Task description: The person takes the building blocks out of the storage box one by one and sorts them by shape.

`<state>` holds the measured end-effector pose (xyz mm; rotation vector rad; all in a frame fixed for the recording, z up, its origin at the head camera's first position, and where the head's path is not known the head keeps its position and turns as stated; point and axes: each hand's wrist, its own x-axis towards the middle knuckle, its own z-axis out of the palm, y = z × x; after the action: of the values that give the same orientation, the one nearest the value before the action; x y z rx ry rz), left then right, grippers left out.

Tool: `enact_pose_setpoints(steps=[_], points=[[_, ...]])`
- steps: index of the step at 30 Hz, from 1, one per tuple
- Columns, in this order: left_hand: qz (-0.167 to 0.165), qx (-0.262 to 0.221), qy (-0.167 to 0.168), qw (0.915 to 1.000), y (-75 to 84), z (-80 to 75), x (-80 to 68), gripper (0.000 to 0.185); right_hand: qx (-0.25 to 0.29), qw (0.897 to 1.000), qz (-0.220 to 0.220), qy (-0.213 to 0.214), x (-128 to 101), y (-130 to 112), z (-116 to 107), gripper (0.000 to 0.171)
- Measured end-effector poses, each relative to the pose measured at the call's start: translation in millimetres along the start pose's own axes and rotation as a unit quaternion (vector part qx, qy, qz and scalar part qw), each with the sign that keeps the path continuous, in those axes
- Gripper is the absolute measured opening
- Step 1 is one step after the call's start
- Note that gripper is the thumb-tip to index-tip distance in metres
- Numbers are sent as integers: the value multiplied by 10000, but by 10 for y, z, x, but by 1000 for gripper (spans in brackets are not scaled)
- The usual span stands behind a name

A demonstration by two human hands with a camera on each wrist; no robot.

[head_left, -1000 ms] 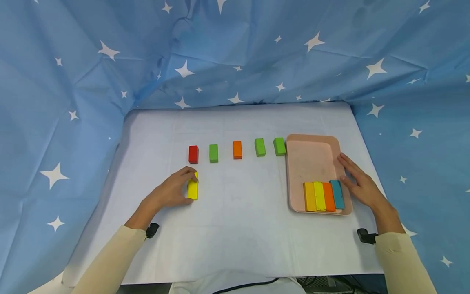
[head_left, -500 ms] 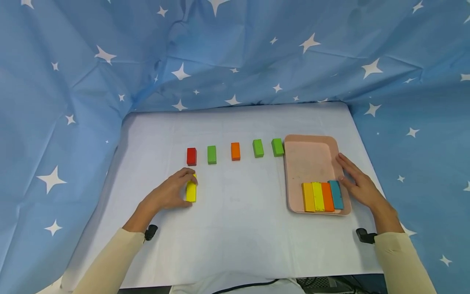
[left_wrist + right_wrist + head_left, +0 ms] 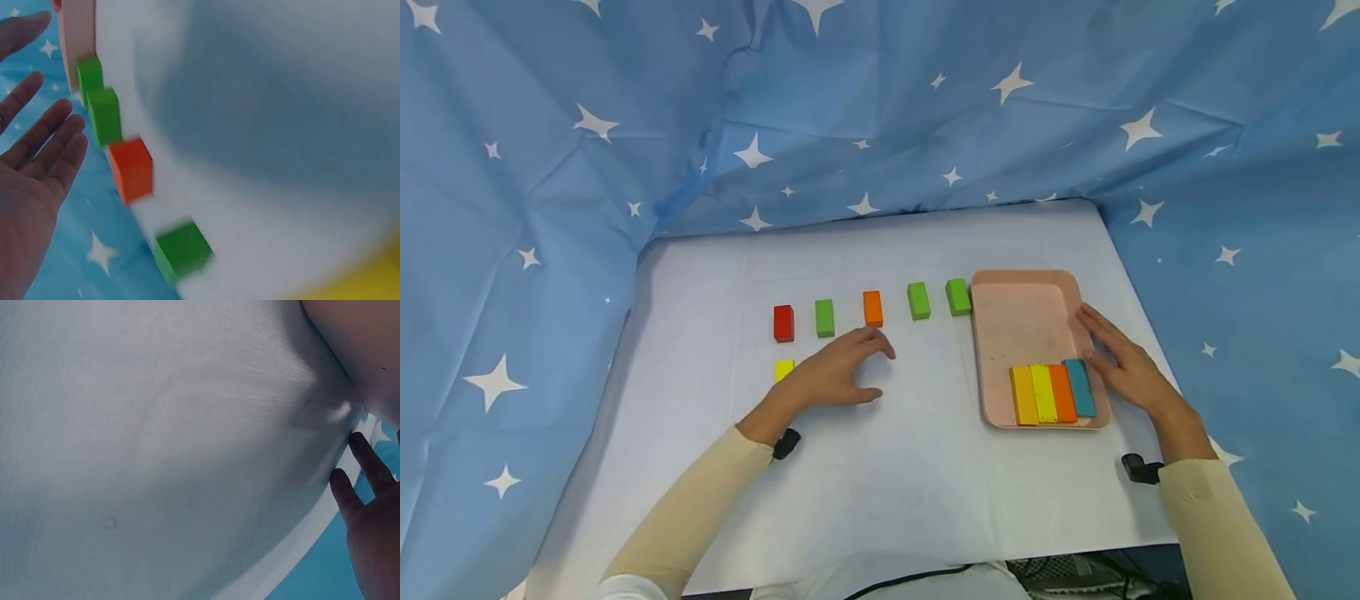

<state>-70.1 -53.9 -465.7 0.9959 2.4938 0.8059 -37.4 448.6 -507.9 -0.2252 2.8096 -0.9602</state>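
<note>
My left hand (image 3: 838, 373) hovers open over the white table, fingers spread and pointing toward the orange block (image 3: 872, 307); it holds nothing. The yellow block (image 3: 784, 370) lies just left of it, partly hidden by the hand. A row of blocks runs behind: red (image 3: 783, 322), green (image 3: 824, 317), orange, green (image 3: 918, 300), green (image 3: 957, 296). In the left wrist view the open fingers (image 3: 37, 144) lie beside the orange block (image 3: 131, 169) and green blocks (image 3: 104, 115). My right hand (image 3: 1120, 362) rests flat against the pink tray's right rim (image 3: 1078, 292). Several coloured bars (image 3: 1051, 392) lie in the tray's near end.
The white table (image 3: 887, 467) is walled by a blue star-printed cloth (image 3: 880, 108) at the back and both sides. A black cable (image 3: 910, 579) runs along the near edge. The right wrist view shows only white tabletop (image 3: 156, 444) and my fingertips (image 3: 359, 487).
My left hand has let go of the yellow block and moved right and forward toward the orange block, fingers spread. The yellow block stays on the table. The right hand has not moved.
</note>
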Motion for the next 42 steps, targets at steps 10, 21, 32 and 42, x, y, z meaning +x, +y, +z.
enact_pose_setpoints(steps=[10, 21, 32, 42], points=[[664, -70, -172, 9976, 554, 409, 907, 42, 122, 9996, -246, 78, -35, 4, 1, 68], [861, 415, -686, 9931, 1023, 630, 1377, 39, 24, 10000, -84, 46, 58, -16, 31, 67], [718, 1064, -1414, 9816, 1383, 958, 1610, 48, -5, 9999, -56, 110, -3, 37, 20, 67], [792, 1974, -1195, 9698, 1481, 1098, 1587, 58, -96, 9998, -87, 140, -5, 39, 8, 67]])
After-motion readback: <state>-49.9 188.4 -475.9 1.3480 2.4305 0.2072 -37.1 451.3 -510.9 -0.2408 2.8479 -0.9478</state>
